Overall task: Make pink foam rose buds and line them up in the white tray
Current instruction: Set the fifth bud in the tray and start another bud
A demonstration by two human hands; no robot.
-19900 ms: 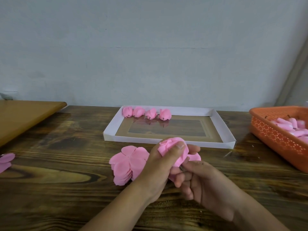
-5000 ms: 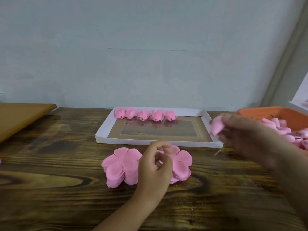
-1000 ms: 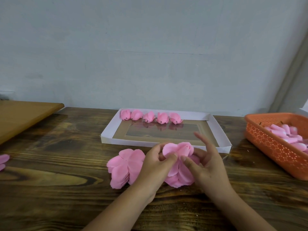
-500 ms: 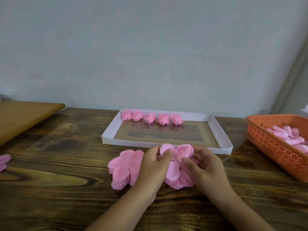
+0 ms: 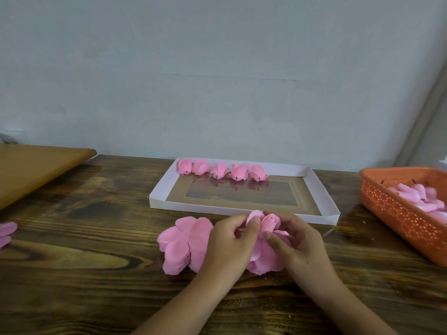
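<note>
The rose bud (image 5: 270, 222) between my hands is soft pink foam, a tight rolled core with one petal folded against it, tip pointing up and slightly away from me. My left hand (image 5: 232, 240) curls its grip round that folded petal, thumb pressing it in; my right hand (image 5: 298, 240) pinches the bud's other side. Beneath my grip lies a petal stack (image 5: 185, 244) on the table (image 5: 84, 274). Beyond my hands, the white tray (image 5: 321, 189) holds five finished buds (image 5: 221, 171) (lined along its far wall).
</note>
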